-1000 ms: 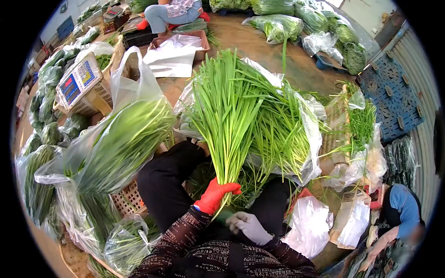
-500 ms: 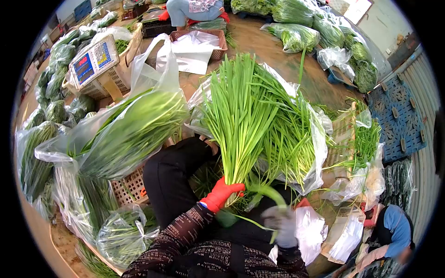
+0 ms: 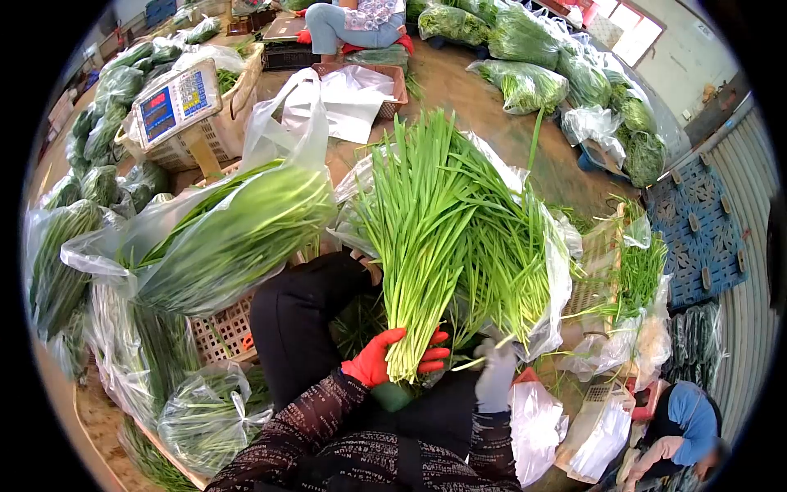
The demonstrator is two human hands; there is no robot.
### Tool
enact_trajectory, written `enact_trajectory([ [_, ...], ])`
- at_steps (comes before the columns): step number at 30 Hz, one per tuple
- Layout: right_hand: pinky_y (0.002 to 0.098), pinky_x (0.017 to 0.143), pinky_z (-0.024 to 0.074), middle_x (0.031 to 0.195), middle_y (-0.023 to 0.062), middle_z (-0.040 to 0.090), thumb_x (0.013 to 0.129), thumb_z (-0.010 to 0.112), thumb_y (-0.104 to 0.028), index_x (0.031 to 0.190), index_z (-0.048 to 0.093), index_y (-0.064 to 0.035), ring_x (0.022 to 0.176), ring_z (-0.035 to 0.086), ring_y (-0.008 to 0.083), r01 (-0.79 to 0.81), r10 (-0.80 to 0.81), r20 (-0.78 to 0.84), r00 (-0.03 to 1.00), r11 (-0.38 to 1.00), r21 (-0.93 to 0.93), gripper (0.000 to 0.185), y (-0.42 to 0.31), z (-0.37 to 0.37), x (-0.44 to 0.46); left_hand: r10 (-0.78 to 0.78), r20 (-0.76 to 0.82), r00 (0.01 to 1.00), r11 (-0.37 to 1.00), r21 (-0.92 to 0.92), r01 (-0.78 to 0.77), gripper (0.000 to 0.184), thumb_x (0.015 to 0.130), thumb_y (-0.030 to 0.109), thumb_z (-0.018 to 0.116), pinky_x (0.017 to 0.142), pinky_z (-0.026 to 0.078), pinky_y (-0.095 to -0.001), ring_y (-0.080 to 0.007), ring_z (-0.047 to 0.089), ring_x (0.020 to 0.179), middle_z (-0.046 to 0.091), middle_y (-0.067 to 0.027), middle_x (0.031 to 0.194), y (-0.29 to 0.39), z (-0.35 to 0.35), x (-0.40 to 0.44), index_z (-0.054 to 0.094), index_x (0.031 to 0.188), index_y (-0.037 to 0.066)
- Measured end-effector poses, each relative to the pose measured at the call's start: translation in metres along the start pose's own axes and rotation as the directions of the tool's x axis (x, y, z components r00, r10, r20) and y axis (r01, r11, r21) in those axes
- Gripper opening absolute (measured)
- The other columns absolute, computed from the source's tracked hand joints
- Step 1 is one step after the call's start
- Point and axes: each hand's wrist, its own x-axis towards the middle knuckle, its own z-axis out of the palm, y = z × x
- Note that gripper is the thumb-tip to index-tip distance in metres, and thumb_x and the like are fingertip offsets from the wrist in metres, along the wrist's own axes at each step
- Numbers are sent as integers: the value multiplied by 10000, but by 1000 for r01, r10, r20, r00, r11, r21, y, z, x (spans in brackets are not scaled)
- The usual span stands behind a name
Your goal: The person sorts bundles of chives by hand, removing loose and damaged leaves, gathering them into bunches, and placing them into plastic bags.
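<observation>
A large bunch of garlic chives [image 3: 422,254] stands between my knees, pale stem ends toward me and green tips away. My left hand [image 3: 373,361], in a red glove, cradles the stem ends, its fingers showing on the bunch's right side. Just to the right, my right hand [image 3: 495,377], in a grey glove, pinches a single chive stalk [image 3: 482,354]. Close beside the bunch, more loose chives [image 3: 525,275] lie in an open clear plastic bag [image 3: 559,283].
A chive-filled bag [image 3: 238,238] lies left, near a digital scale [image 3: 174,105]. A brown basket [image 3: 399,88] with white plastic sheets stands ahead. Bagged greens [image 3: 525,86] line the back right. One person [image 3: 352,29] sits ahead; another [image 3: 689,418] is at lower right.
My left hand's fingers have loosened and spread around the stem ends, and the bunch has lowered slightly toward me. My right hand has moved up closer to the bunch; the trailing leaf is gone from it.
</observation>
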Motion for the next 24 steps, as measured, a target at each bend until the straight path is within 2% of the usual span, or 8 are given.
enact_trajectory([
  [4, 297, 681, 408, 885, 106, 534, 848, 491, -129, 1177, 496, 41, 780, 514, 193, 207, -444, -530, 723, 871, -446, 370, -34, -69, 21, 25, -62, 998, 995, -96, -31, 723, 848, 379, 534, 1045, 303, -502, -396, 353, 1265, 283, -162, 1439, 2, -5, -4, 228, 1412, 46],
  [10, 304, 586, 440, 839, 109, 530, 786, 563, -87, 1109, 557, -9, 728, 548, 217, 84, -940, -260, 221, 284, -955, 332, -111, -153, 41, 33, -8, 999, 982, -185, -34, 673, 880, 393, 457, 1032, 322, -498, -415, 355, 1253, 304, -205, 1414, -1, -8, -2, 245, 1396, 17],
  [15, 282, 660, 443, 863, 97, 566, 825, 491, -152, 848, 588, -42, 770, 546, 173, 455, -693, 185, 697, 227, -861, 148, -48, -98, 71, 14, -94, 995, 967, -251, -37, 737, 834, 403, 523, 1077, 220, -523, -413, 316, 1281, 290, -234, 1412, -2, -5, -1, 256, 1393, 4],
  [16, 277, 684, 444, 872, 95, 575, 833, 478, -169, 798, 593, -52, 790, 547, 163, 527, -541, 278, 794, 383, -759, 168, -31, -76, 74, 21, -95, 995, 967, -250, -44, 737, 834, 403, 523, 1077, 220, -523, -413, 316, 1281, 290, -234, 1412, -2, -5, -1, 256, 1393, 4],
  [17, 277, 688, 470, 862, 99, 605, 856, 500, -193, 792, 602, -54, 766, 576, 181, 334, -304, 157, 940, 916, -223, 184, -16, -36, 67, 26, -65, 998, 976, -213, -39, 712, 845, 409, 509, 1082, 222, -511, -388, 334, 1277, 314, -225, 1402, -2, -4, -1, 274, 1388, 13],
  [18, 313, 696, 483, 814, 144, 620, 865, 532, -231, 812, 591, -23, 745, 600, 224, 118, -51, 242, 969, 955, -272, 222, 9, -14, 61, 28, -35, 999, 984, -176, -34, 688, 855, 414, 495, 1086, 224, -499, -363, 352, 1273, 338, -216, 1391, -3, -4, -2, 293, 1383, 22],
  [20, 354, 615, 490, 736, 156, 605, 870, 543, -258, 832, 565, -22, 659, 604, 284, 571, -259, 542, 799, 607, -552, 241, -6, 25, 30, 35, -50, 998, 974, -220, -45, 641, 869, 404, 482, 1070, 251, -517, -359, 394, 1242, 392, -209, 1357, -5, -5, -4, 331, 1364, 26],
  [24, 418, 487, 453, 664, 109, 554, 831, 582, -245, 796, 546, -80, 555, 567, 334, 630, -233, 586, 776, 337, -700, 172, 11, 39, 7, 46, -97, 994, 977, -201, -65, 543, 899, 384, 462, 1012, 323, -556, -351, 510, 1120, 507, -182, 1257, -9, -37, -7, 414, 1312, 35],
])
